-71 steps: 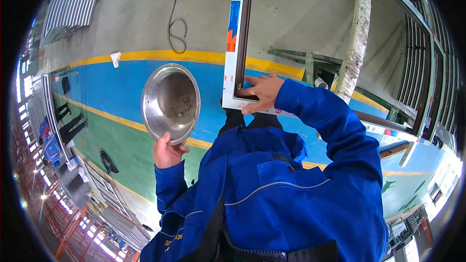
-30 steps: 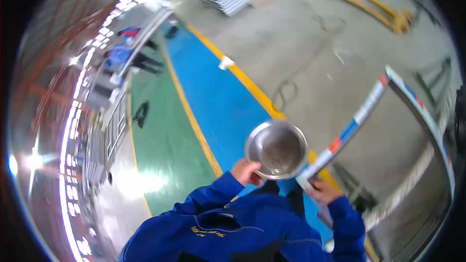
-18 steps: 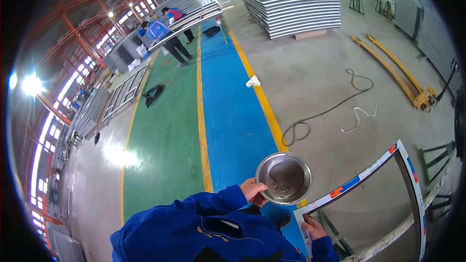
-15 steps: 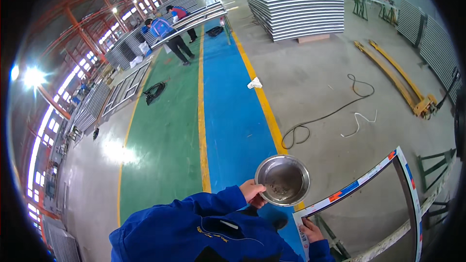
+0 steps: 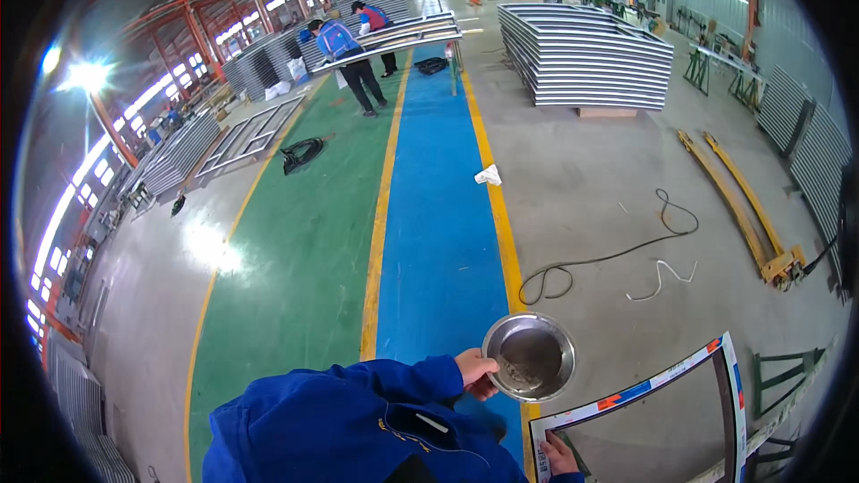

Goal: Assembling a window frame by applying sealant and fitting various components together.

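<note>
My left hand is closed on the rim of a round, shiny metal basin, thumb over the edge. A little murky liquid and dark bits lie in the bottom of the basin, which is tilted toward me. Lower right, my right hand grips the near left side of a rectangular frame covered with white, blue and red printed film. The fingers of that hand wrap the frame's inner edge, and the lower part of the frame is cut off by the picture's edge.
Green stands are beside the frame. A black cable and a white bent strip lie on the grey floor, near a yellow pallet jack. Stacked frames stand farther off. Two people work at a table ahead.
The view has tilted up and turned slightly, so the far scene sits lower. The basin and the frame appear lower in the picture. Both hands keep their holds.
</note>
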`<move>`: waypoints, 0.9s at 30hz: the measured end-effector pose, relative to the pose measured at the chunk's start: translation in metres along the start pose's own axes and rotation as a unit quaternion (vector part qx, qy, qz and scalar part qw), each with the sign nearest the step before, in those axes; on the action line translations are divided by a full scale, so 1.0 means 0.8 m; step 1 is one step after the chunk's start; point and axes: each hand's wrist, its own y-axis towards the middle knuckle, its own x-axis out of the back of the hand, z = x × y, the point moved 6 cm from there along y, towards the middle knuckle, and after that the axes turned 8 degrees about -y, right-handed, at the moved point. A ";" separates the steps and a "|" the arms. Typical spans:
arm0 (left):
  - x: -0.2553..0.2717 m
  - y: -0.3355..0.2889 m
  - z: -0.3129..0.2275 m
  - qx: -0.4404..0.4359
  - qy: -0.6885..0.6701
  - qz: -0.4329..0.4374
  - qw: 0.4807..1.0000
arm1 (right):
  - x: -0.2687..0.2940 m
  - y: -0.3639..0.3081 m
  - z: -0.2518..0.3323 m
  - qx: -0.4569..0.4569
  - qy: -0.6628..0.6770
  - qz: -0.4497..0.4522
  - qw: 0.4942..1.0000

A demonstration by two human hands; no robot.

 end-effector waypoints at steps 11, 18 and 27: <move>-0.004 -0.001 0.003 -0.009 -0.010 0.026 1.000 | -0.009 -0.036 0.073 -0.028 -0.059 -0.046 0.997; 0.007 -0.001 0.006 -0.006 -0.020 0.013 1.000 | -0.010 -0.039 0.104 0.004 -0.242 -0.024 0.970; 0.026 0.000 0.006 -0.014 -0.024 0.004 1.000 | -0.006 -0.017 0.080 -0.053 -0.117 -0.046 0.991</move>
